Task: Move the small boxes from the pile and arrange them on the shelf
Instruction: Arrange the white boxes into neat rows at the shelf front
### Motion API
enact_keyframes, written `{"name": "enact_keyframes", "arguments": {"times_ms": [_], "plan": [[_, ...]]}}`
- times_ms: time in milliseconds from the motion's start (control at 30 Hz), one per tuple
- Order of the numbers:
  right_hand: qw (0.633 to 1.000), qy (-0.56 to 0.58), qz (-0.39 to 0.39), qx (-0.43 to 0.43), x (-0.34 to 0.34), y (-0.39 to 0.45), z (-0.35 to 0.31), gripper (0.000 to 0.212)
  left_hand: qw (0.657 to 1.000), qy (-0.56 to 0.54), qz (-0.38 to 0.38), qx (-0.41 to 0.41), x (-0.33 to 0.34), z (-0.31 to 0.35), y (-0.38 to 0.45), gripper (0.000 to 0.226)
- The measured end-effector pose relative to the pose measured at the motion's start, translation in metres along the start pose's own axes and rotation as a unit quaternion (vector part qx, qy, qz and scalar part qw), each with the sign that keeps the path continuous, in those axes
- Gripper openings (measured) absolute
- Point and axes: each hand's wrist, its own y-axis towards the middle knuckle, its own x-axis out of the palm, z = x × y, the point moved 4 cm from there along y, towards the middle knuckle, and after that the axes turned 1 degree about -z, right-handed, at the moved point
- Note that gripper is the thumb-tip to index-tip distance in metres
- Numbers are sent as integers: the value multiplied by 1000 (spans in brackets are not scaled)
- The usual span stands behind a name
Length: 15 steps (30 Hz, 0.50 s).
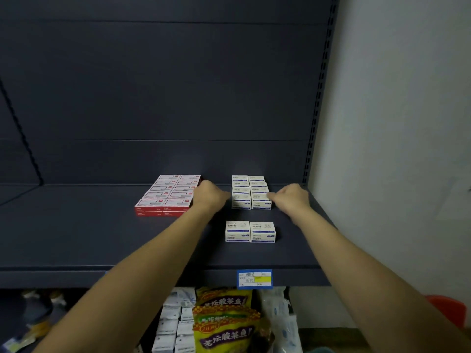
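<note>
On the dark shelf (102,238) stand small white boxes with blue print, stacked in two columns (251,192) reaching to the back panel. Two more white boxes (250,231) sit side by side nearer the front edge. My left hand (210,196) presses against the left side of the white stack, its fingers curled. My right hand (290,197) touches the stack's right side, fingertips on a front box. Left of my left hand lies a block of red and white boxes (168,196) in two columns. Whether either hand grips a box is hidden.
A blue and yellow price label (254,278) hangs on the shelf's front edge. Below the shelf are yellow snack bags (224,319), white boxes (170,324) and clear packets (280,317). A white wall (395,149) rises on the right, with a red object (446,307) low down.
</note>
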Motion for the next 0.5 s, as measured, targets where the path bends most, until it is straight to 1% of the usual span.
{"name": "enact_keyframes", "arguments": {"times_ms": [133,400,500], "plan": [[1000,16,-3,18,13,7,-2,23,1000,-13,-21,-19,15,5,8,40],[999,13,-34,32,13,5,0,22,999,10,-36,-29,9,4,8,35],[998,11,-51,38,12,-2,0,20,999,20,-43,-20,5,1,6,33]]}}
